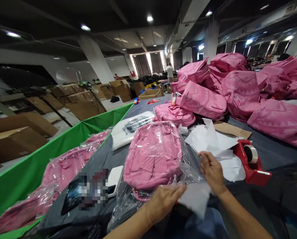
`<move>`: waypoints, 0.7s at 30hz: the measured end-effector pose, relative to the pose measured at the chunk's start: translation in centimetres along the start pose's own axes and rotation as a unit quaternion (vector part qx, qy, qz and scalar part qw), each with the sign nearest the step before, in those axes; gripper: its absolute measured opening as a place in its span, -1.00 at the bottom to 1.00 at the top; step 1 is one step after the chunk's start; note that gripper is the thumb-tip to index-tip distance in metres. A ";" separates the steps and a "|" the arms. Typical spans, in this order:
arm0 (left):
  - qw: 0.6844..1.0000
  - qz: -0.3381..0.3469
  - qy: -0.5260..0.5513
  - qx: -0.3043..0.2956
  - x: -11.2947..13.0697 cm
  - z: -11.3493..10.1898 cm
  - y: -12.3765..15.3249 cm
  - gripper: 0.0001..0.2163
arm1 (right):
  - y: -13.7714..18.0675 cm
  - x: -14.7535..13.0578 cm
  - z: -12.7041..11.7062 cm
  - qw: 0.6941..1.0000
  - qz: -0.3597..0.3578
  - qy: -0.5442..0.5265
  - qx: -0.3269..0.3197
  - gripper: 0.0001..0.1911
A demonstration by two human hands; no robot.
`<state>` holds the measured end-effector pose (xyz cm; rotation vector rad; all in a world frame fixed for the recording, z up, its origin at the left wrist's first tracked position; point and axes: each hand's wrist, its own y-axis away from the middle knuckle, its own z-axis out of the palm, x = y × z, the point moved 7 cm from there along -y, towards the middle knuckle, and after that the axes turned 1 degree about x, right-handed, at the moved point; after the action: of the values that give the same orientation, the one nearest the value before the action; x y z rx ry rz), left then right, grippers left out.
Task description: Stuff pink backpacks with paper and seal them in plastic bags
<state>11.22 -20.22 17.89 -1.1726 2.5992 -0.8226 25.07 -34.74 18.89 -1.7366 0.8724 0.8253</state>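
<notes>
Your left hand [163,202] and right hand [211,172] both bare, fingers [205,158] too. Forearms [245,215] bare right down to frame edge. Dark blue fabric [200,225] at bottom of view, looks like your shirt front, but details too dark to tell, honestly.

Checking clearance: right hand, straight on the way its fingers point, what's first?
The right hand would probably meet the loose white paper sheets first; depth is unclear, so the clear plastic bag might come sooner.
</notes>
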 end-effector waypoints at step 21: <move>0.969 -0.225 0.099 0.013 -3.5 0.2 -0.1 -0.59 | -2.6 0.5 -1.9 0.996 -0.037 0.039 0.070 -0.65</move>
<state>13.72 -17.75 17.53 -1.7944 2.4892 -1.1030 27.75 -35.96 20.24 -1.6769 0.8896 0.6367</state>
